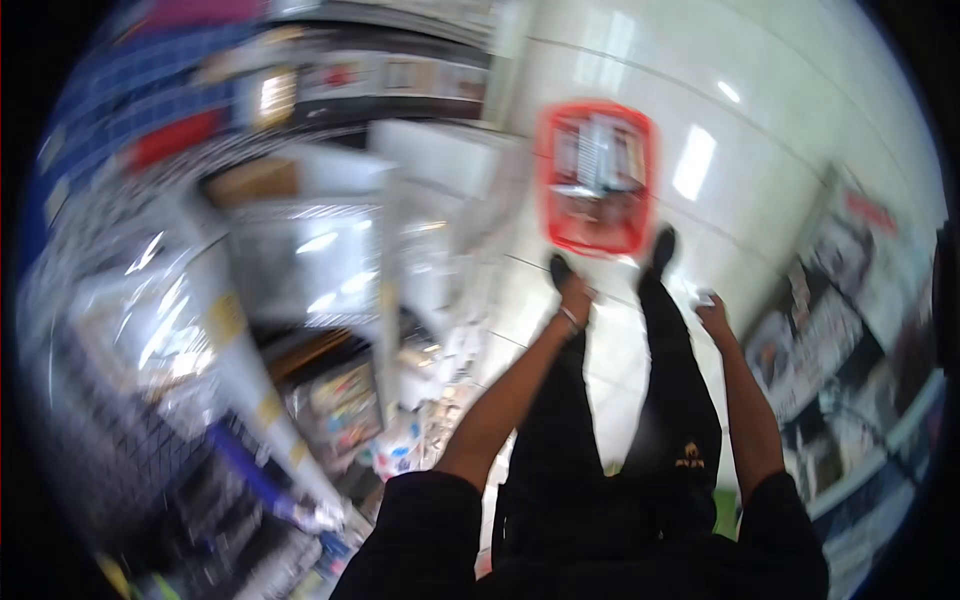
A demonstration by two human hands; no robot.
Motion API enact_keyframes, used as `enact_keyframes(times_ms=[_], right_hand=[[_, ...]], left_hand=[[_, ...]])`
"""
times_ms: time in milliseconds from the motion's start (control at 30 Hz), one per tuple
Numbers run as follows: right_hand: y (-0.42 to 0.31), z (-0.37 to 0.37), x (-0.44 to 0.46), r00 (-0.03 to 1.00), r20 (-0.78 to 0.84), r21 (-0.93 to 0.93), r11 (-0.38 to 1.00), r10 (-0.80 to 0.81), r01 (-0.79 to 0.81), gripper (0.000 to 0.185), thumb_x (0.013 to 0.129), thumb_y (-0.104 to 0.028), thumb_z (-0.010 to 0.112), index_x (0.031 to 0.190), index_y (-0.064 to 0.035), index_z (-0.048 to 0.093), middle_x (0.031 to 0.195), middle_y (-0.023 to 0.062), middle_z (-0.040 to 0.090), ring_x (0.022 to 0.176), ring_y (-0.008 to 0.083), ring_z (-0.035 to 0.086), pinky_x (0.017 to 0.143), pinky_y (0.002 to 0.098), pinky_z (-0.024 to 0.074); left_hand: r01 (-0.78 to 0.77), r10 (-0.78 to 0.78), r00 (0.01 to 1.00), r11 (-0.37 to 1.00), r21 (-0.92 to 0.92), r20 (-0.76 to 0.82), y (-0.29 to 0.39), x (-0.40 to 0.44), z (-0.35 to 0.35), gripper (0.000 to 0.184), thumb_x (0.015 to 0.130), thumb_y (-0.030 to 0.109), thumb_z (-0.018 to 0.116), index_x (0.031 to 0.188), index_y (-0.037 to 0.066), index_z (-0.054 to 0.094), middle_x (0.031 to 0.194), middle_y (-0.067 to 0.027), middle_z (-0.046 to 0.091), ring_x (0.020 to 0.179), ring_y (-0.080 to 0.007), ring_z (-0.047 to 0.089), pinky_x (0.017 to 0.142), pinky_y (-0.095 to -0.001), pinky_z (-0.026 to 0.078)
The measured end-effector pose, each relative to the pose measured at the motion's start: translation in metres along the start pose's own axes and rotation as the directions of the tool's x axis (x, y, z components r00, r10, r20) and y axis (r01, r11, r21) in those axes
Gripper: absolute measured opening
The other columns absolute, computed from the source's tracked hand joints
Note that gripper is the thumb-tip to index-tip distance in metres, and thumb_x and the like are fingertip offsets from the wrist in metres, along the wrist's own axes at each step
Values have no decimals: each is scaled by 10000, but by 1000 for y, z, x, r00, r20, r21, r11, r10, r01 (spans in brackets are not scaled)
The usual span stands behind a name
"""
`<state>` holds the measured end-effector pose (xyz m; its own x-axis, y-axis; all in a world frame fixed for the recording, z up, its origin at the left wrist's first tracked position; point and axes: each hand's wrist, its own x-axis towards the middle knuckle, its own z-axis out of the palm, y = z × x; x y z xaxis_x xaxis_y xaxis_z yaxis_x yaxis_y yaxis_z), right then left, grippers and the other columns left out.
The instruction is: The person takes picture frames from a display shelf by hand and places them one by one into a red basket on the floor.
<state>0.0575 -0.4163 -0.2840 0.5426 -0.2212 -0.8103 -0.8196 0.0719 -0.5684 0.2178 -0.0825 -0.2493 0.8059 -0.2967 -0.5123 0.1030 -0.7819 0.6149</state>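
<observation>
My left hand (pixel 577 300) hangs low in front of my left leg, near the black shoe (pixel 561 272). Blur smears its fingers, so their state is unclear; a thin pale band circles the wrist. Out beside my right leg, my right hand (pixel 712 314) looks closed, with a small whitish thing (pixel 706 298) at its fingers that I cannot make out. A red plastic basket (pixel 648 180) stands on the floor just beyond my feet, apart from both hands. Inside it lie packaged items (pixel 600 150), blurred, some grey and striped.
On the left, an open carton (pixel 215 300) holds clear plastic-wrapped packs (pixel 310 262). Blue shelving or crates (pixel 130 80) stand behind it at the upper left. Boxes with printed pictures (pixel 835 340) line the right side. Pale glossy floor tiles (pixel 690 60) stretch ahead.
</observation>
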Motion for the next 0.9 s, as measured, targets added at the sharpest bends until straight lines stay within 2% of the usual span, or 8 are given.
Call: enact_keyframes(times_ms=[33, 133, 300, 400, 433, 600, 700, 900], right_hand=[[-26, -2, -4, 992, 105, -57, 996, -69, 75, 351, 738, -60, 586, 1086, -56, 539, 687, 4, 547, 572, 85, 494, 484, 234, 395], [-92, 12, -27, 997, 73, -7, 1000, 28, -27, 388, 742, -81, 582, 1123, -79, 509, 767, 41, 617, 632, 103, 559, 495, 232, 417], [-139, 27, -44, 997, 56, 93, 994, 55, -60, 407, 789, -131, 614, 1169, -150, 469, 916, 47, 602, 800, 183, 584, 604, 355, 437], [-176, 51, -76, 997, 79, 183, 983, 4, -18, 420, 791, -98, 577, 1183, -151, 437, 1005, 67, 605, 854, 204, 576, 666, 394, 444], [-185, 61, -84, 995, 94, 171, 985, -14, -3, 433, 783, -77, 564, 1187, -145, 422, 1017, 67, 612, 859, 193, 569, 677, 398, 445], [-221, 105, -151, 987, 89, 272, 957, -130, 102, 281, 811, -143, 604, 1066, -84, 502, 745, 30, 576, 549, 121, 538, 431, 257, 429], [-220, 106, -170, 994, 57, 509, 854, 91, -107, 403, 872, -279, 509, 1229, -107, 436, 1100, 56, 541, 931, 200, 553, 769, 410, 462], [-145, 77, -180, 978, -47, 616, 777, 202, -131, 514, 893, -333, 460, 1349, -141, 323, 1301, 67, 440, 1147, 252, 457, 907, 437, 395]], left_hand=[[-219, 206, 964, 974, 64, 170, -1, -35, -22, 203, 752, 189, 517, 800, -8, 509, 870, -183, 520, 826, -331, 529, 701, -423, 447], [399, -354, 916, 848, -349, 187, 139, -155, -165, 327, 827, 311, 608, 1014, 45, 574, 999, -108, 614, 940, -189, 574, 839, -311, 444], [269, 20, 928, 656, -705, 373, 225, -293, -297, 274, 861, 267, 598, 1002, 31, 595, 921, -51, 636, 882, -118, 592, 803, -265, 456], [-153, 228, 967, 882, -446, 118, 240, -332, -415, 264, 858, 165, 582, 1085, 31, 562, 973, -61, 624, 937, -136, 597, 833, -270, 461], [79, 14, 993, 674, -734, 120, 238, -344, -453, 190, 851, 130, 573, 1006, 20, 590, 997, -56, 614, 917, -152, 606, 834, -287, 468], [-35, 129, 602, 990, 136, -788, 176, -368, -656, 150, 810, 137, 595, 925, 43, 618, 836, -82, 667, 752, -172, 640, 684, -296, 492], [211, 133, 451, 945, 251, -883, 123, -373, -720, 325, 745, 107, 659, 1042, 22, 560, 1057, -157, 596, 980, -279, 580, 847, -365, 453], [541, -16, 452, 800, 260, -892, 62, -363, -738, 790, 685, 196, 727, 1306, -43, 301, 1373, -236, 268, 1240, -399, 296, 1023, -405, 308]])
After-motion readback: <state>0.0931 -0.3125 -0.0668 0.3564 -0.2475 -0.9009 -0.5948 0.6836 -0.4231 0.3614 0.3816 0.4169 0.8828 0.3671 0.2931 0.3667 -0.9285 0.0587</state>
